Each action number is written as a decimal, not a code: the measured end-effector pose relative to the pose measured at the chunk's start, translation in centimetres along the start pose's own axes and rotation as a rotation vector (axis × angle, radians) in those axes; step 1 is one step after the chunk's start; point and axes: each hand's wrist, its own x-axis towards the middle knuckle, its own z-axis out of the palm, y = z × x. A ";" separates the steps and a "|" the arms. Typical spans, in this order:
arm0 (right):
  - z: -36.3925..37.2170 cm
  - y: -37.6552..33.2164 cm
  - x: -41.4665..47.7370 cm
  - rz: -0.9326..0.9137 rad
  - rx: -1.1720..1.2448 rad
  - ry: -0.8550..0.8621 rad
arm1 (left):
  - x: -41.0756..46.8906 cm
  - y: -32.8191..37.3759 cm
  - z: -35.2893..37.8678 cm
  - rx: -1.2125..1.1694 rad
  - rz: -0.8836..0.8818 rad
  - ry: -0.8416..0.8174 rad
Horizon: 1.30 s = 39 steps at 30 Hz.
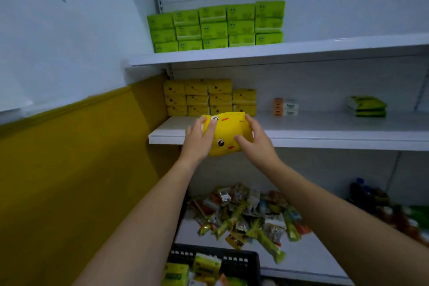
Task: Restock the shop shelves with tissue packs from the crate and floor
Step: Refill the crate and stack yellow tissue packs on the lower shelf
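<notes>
Two yellow tissue packs (228, 133) with cartoon faces are held between my hands at the front edge of the middle shelf (325, 139). My left hand (199, 138) grips their left side and my right hand (254, 140) grips their right side, thumb on the front. Behind them on that shelf stand stacked yellow tissue packs (199, 97). Green tissue packs (218, 26) fill the left of the top shelf (301, 50). A black crate (239, 260) with more packs sits below, at the frame's bottom.
Small orange-and-white boxes (284, 107) and a stack of green-and-white packs (366, 105) sit further right on the middle shelf. A heap of snack sachets (250, 216) lies on the lower shelf, with dark bottles (362, 193) to its right. A yellow-and-white wall (69, 146) is at left.
</notes>
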 end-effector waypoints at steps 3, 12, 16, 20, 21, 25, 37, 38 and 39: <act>-0.8 1.3 3.7 0.048 0.091 0.046 | 3.5 0.2 1.9 0.001 -0.015 -0.033; -1.9 9.0 18.6 0.082 -0.016 0.169 | 18.4 -2.0 9.7 -0.066 -0.006 -0.070; -2.5 12.0 24.7 0.095 -0.096 0.181 | 25.2 -3.2 13.1 -0.042 0.064 -0.063; -3.8 14.1 30.5 0.142 -0.173 0.165 | 30.9 -3.6 15.5 0.037 0.177 -0.113; -4.0 14.8 32.1 0.130 -0.169 0.175 | 32.3 -3.5 15.9 0.031 0.198 -0.127; -4.4 17.0 37.0 0.110 -0.117 0.178 | 37.1 -2.9 17.6 0.048 0.232 -0.147; -2.6 21.0 42.6 0.068 -0.082 0.212 | 42.2 -7.2 21.1 0.707 0.410 0.176; -2.4 21.4 42.7 0.058 -0.083 0.204 | 42.3 -7.1 21.2 0.701 0.397 0.198; -2.4 21.6 42.6 0.056 -0.090 0.192 | 42.4 -7.1 21.3 0.675 0.370 0.176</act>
